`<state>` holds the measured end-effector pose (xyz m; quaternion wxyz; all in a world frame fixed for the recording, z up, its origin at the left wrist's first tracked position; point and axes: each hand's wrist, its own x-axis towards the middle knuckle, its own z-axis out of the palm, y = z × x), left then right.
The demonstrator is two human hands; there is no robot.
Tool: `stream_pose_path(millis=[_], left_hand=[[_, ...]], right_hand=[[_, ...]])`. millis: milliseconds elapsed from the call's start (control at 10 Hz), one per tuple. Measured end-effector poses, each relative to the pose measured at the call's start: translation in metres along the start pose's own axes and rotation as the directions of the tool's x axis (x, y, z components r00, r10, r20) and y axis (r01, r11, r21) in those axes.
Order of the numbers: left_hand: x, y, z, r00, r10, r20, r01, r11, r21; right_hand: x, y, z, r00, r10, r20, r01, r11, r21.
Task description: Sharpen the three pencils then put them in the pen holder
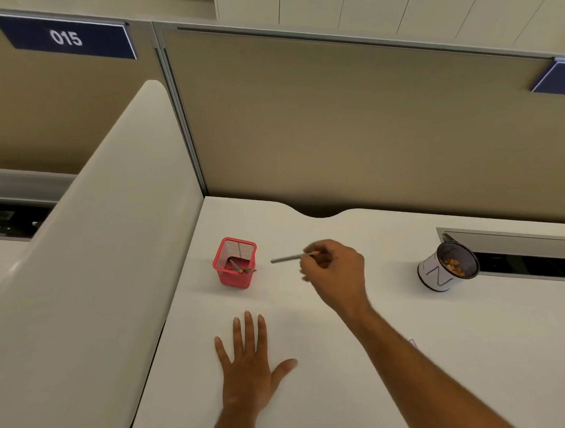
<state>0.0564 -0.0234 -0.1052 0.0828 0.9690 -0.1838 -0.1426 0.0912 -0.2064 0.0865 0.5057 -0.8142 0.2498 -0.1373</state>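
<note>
A red mesh pen holder [233, 274] stands on the white desk [314, 390] near its left side; at least one sharpened pencil [240, 268] leans inside it. My right hand [334, 273] pinches a grey pencil [286, 259] that points left toward the holder, its free end a short way right of the rim. My left hand [249, 364] lies flat on the desk, fingers spread, in front of the holder and holding nothing.
A round black mesh cup [447, 266] with a white band holds pencil shavings at the right, beside a cable slot [519, 252] in the desk. A white side panel [99, 270] rises at the left; a beige partition [352, 130] closes the back.
</note>
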Motion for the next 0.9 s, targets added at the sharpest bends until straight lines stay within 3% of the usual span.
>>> stream_pose_path(millis=[200,500,800,900], left_hand=[[0.002,0.001,0.000,0.999,-0.010,-0.034,0.010,1.000,-0.021],[0.002,0.002,0.000,0.999,-0.031,-0.034,0.030,0.999,-0.032],[0.003,0.002,-0.001,0.999,-0.030,-0.023,0.029,0.999,-0.041],[0.003,0.003,0.005,0.998,-0.027,-0.065,0.023,0.998,-0.057]], right_hand=[[0.017,-0.019,0.052,0.988,-0.113,0.106,0.125,0.986,-0.109],[0.041,-0.003,0.092,0.943,-0.047,0.329,0.181,0.903,-0.390],[0.042,0.001,0.100,0.928,0.065,0.366,0.102,0.903,-0.418],[0.041,-0.002,0.094,0.947,0.067,0.313,0.057,0.927,-0.372]])
